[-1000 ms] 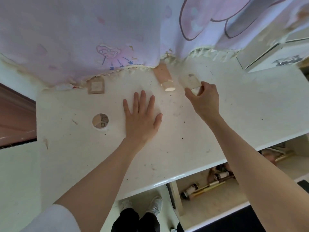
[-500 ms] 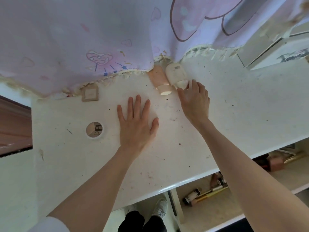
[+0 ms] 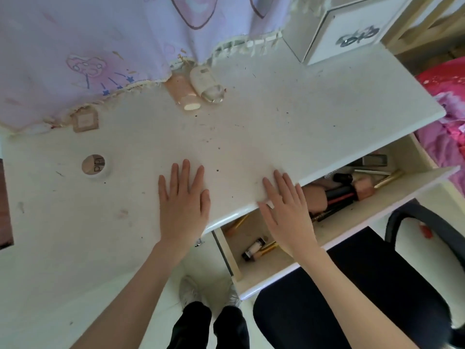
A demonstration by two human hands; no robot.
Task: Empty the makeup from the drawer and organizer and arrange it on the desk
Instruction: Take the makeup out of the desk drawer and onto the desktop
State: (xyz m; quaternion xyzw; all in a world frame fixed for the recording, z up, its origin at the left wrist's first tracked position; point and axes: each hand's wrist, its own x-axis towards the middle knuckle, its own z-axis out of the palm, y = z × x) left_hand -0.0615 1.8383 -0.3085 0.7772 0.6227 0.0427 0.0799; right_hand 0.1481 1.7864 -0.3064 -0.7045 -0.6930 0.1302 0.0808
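Lighting: bright, soft daylight, flat and even across my desk [image 3: 289, 117]; its pale top runs close to washed out. Shadows: faint, only a weak one beside my left hand [image 3: 182, 205]; deeper shade inside the open drawer [image 3: 352, 220]. Glare: a shine along the desk's front edge. Focus: generally soft. Distortion: wide-angle bending, straight edges curve toward the frame's borders.

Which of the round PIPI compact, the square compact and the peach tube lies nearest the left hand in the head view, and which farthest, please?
From the left hand:
1. Round PIPI compact, on the desk to the hand's left.
2. Peach tube, straight beyond the fingertips, by the cloth's fringe.
3. Square compact, far left at the cloth's edge.
The last two are nearly too close to call.
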